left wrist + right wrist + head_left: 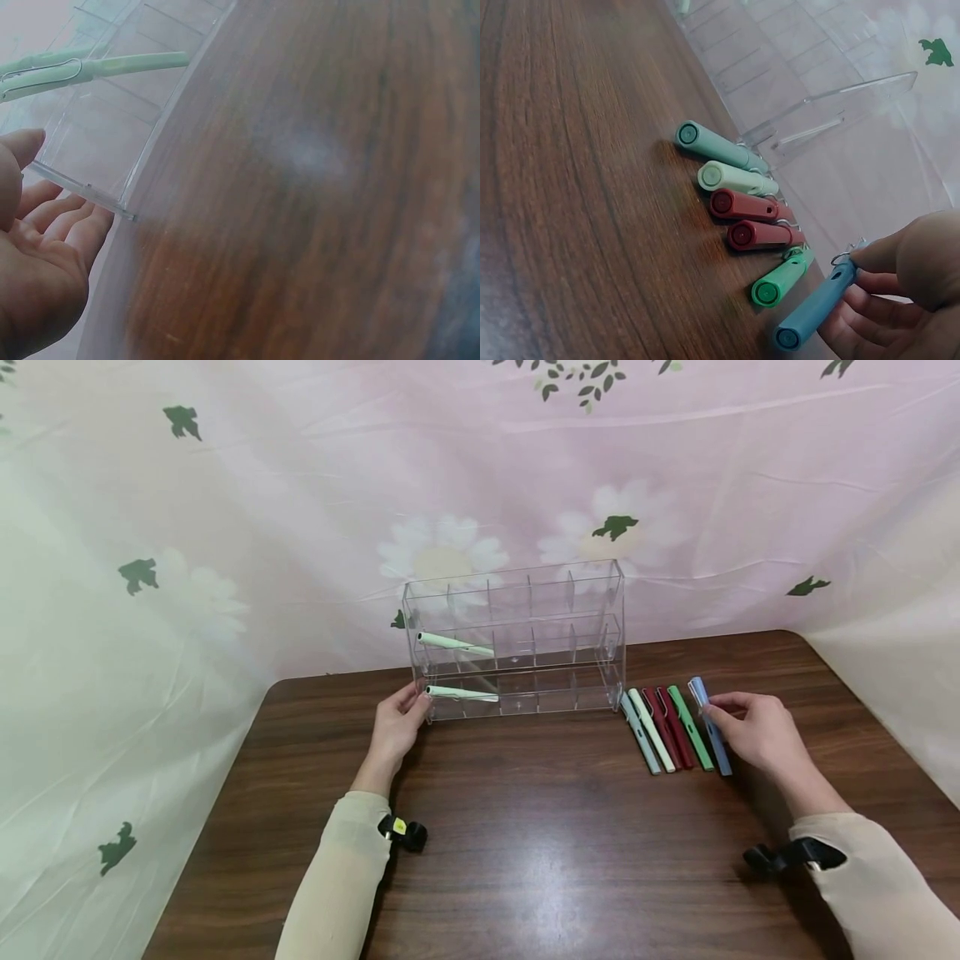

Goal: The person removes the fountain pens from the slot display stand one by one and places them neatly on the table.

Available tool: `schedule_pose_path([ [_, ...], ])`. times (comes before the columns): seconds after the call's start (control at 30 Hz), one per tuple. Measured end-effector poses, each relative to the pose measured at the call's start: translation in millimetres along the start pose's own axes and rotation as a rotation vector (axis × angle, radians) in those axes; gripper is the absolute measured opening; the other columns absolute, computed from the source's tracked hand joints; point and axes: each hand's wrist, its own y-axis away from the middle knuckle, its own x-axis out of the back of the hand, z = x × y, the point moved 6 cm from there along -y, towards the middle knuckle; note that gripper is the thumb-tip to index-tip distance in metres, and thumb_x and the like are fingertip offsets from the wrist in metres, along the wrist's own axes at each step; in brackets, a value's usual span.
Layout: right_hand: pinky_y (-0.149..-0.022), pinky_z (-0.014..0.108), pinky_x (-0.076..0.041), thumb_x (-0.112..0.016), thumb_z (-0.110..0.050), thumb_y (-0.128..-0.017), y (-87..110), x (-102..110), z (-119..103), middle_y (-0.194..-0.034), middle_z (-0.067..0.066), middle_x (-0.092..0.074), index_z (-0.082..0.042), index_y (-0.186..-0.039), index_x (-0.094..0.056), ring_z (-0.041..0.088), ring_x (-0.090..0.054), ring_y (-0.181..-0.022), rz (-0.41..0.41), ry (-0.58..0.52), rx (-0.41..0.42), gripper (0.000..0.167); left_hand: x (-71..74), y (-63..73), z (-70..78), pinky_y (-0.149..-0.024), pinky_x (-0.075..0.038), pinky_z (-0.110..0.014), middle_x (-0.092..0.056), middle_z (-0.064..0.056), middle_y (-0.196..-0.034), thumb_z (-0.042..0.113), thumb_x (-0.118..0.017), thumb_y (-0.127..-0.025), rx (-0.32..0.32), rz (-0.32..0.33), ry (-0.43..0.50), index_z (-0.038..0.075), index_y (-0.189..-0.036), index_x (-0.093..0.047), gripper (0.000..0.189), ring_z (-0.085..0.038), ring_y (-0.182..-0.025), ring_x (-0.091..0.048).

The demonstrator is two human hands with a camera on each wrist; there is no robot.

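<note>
A clear plastic pen rack (pixel 517 703) with tiers of compartments stands at the back of the table. My left hand (pixel 396 727) grips its left end, thumb and fingers on either side of the clear edge (pixel 82 189). Two pale green pens, an upper one (pixel 453 644) and a lower one (pixel 461 694), lie across its left compartments. With my right hand (pixel 761 731) I pinch a blue pen (pixel 716 739) near its clip end. Left of it lie a green pen (pixel 691 728), two dark red pens (pixel 751 204), a pale pen (pixel 731 178) and a grey-blue pen (pixel 720 146).
The brown wooden table (pixel 525 827) carries everything. A printed cloth backdrop (pixel 315 527) hangs close behind the rack and along both sides. The pen row lies just right of the rack's right end.
</note>
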Motion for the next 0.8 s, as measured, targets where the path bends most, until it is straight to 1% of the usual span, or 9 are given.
schedule_pose_path([
  [0.2, -0.063, 0.027, -0.049, -0.060, -0.027, -0.111, -5.3, -3.5, 4.7, -0.113, 0.036, -0.071, 0.013, -0.128, -0.069, 0.037, -0.068, -0.091, -0.014, 0.020, -0.010, 0.044, 0.3, -0.7, -1.2, -0.117, -0.051, -0.041, -0.059, -0.026, -0.155, 0.015, -0.059, -0.111, 0.003, 0.004, 0.001, -0.001, -0.158, -0.051, 0.050, -0.039, -0.141, -0.062],
  [0.43, -0.065, 0.030, -0.048, -0.059, -0.027, -0.111, -10.4, -9.2, 5.3, -0.117, 0.038, -0.070, 0.014, -0.126, -0.069, 0.042, -0.067, -0.096, -0.040, 0.045, -0.011, 0.044, -0.4, 0.6, -0.7, -0.118, -0.051, -0.043, -0.059, -0.027, -0.155, 0.016, -0.059, -0.111, 0.005, 0.003, -0.005, -0.001, -0.158, -0.051, 0.050, -0.039, -0.141, -0.061],
  [0.57, -0.065, 0.031, -0.048, -0.059, -0.026, -0.112, -13.8, -12.6, 6.4, -0.119, 0.039, -0.068, 0.015, -0.127, -0.069, 0.043, -0.065, -0.096, -0.048, 0.057, -0.020, 0.045, -0.4, 0.5, -2.0, -0.118, -0.051, -0.044, -0.059, -0.027, -0.155, 0.016, -0.059, -0.111, 0.003, 0.005, -0.009, -0.001, -0.158, -0.051, 0.051, -0.039, -0.142, -0.061],
  [0.6, -0.065, 0.033, -0.049, -0.059, -0.027, -0.112, -14.6, -13.1, 7.0, -0.119, 0.039, -0.068, 0.015, -0.127, -0.069, 0.044, -0.065, -0.096, -0.049, 0.061, -0.022, 0.045, -0.4, 0.6, -2.0, -0.118, -0.051, -0.045, -0.059, -0.027, -0.155, 0.016, -0.059, -0.111, 0.002, 0.006, -0.010, -0.001, -0.158, -0.051, 0.051, -0.039, -0.141, -0.062],
  [0.67, -0.067, 0.040, -0.053, -0.059, -0.026, -0.112, -15.7, -13.7, 7.5, -0.120, 0.040, -0.068, 0.015, -0.126, -0.069, 0.046, -0.065, -0.097, -0.047, 0.065, -0.027, 0.045, -0.2, 0.2, -2.4, -0.117, -0.052, -0.044, -0.059, -0.026, -0.155, 0.016, -0.059, -0.111, 0.000, 0.008, -0.011, -0.001, -0.158, -0.051, 0.051, -0.038, -0.141, -0.062],
  [0.8, -0.078, 0.058, -0.055, -0.060, -0.025, -0.111, -16.4, -13.7, 6.7, -0.121, 0.041, -0.068, 0.015, -0.124, -0.069, 0.052, -0.064, -0.103, -0.044, 0.080, -0.028, 0.044, 0.0, 0.1, -1.5, -0.117, -0.052, -0.043, -0.060, -0.025, -0.155, 0.016, -0.059, -0.111, -0.002, 0.010, -0.018, 0.000, -0.158, -0.051, 0.051, -0.037, -0.140, -0.063],
])
